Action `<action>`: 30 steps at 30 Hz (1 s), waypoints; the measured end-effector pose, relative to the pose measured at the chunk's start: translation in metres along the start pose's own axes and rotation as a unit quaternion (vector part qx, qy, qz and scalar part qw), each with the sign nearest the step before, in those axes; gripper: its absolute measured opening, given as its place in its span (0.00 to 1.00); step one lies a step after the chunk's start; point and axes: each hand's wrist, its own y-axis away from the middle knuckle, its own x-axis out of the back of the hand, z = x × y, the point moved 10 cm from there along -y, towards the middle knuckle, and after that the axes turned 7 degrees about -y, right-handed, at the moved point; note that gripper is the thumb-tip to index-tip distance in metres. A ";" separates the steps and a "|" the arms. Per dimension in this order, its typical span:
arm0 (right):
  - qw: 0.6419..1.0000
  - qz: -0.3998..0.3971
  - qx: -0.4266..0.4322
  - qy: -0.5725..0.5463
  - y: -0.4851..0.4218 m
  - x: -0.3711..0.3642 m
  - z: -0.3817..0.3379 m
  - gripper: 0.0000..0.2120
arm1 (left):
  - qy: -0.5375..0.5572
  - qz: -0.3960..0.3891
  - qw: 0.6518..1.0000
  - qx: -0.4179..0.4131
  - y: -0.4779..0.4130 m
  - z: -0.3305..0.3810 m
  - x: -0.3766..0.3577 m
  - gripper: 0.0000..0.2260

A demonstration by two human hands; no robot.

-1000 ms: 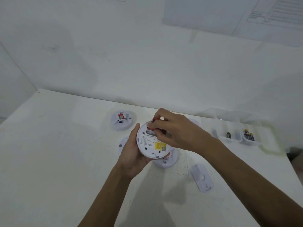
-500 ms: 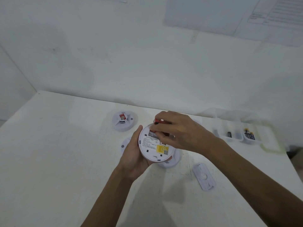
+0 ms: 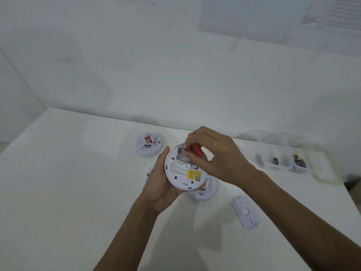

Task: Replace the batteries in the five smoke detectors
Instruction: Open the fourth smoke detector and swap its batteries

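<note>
My left hand (image 3: pixel 159 184) grips a round white smoke detector (image 3: pixel 181 173) by its rim, its back with a yellow label turned up toward me. My right hand (image 3: pixel 213 155) pinches a red battery (image 3: pixel 196 150) at the open battery bay near the detector's top edge. Another detector (image 3: pixel 149 146) lies on the table behind, with a red battery showing in it. A further detector (image 3: pixel 204 192) sits under the held one, mostly hidden. A fourth one peeks out by my left wrist.
A white mounting plate (image 3: pixel 246 212) lies on the table to the right. A clear compartment tray (image 3: pixel 289 159) at the back right holds dark batteries (image 3: pixel 298 162). The white table (image 3: pixel 68 192) meets the wall behind; its right edge is near the tray.
My right hand has lifted the red battery's end a little and shifted it over the bay. The detector has tilted slightly in my left hand.
</note>
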 end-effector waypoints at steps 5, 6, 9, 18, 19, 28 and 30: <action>0.999 -0.026 0.005 0.032 -0.001 -0.004 0.001 0.06 | 0.004 -0.015 1.000 -0.010 -0.004 0.002 0.004 0.33; 0.998 -0.034 0.008 0.045 -0.001 -0.004 0.001 0.06 | -0.021 0.008 1.000 -0.019 -0.003 0.002 0.010 0.32; 0.995 -0.063 0.017 0.073 0.000 -0.007 0.004 0.07 | -0.041 0.013 0.998 -0.053 -0.002 0.005 0.011 0.26; 0.979 -0.126 0.083 0.136 0.000 -0.021 0.002 0.10 | -0.067 0.078 0.992 -0.069 -0.004 0.010 0.022 0.23; 0.977 -0.131 0.089 0.146 0.001 -0.023 0.002 0.10 | -0.072 0.080 0.992 -0.073 -0.003 0.010 0.024 0.23; 0.971 -0.106 0.103 0.190 0.006 -0.025 -0.003 0.11 | -0.034 0.019 0.997 -0.067 -0.004 0.009 0.013 0.25; 0.980 -0.073 0.089 0.162 0.005 -0.017 -0.005 0.12 | -0.010 -0.014 0.997 -0.078 -0.005 0.014 0.003 0.25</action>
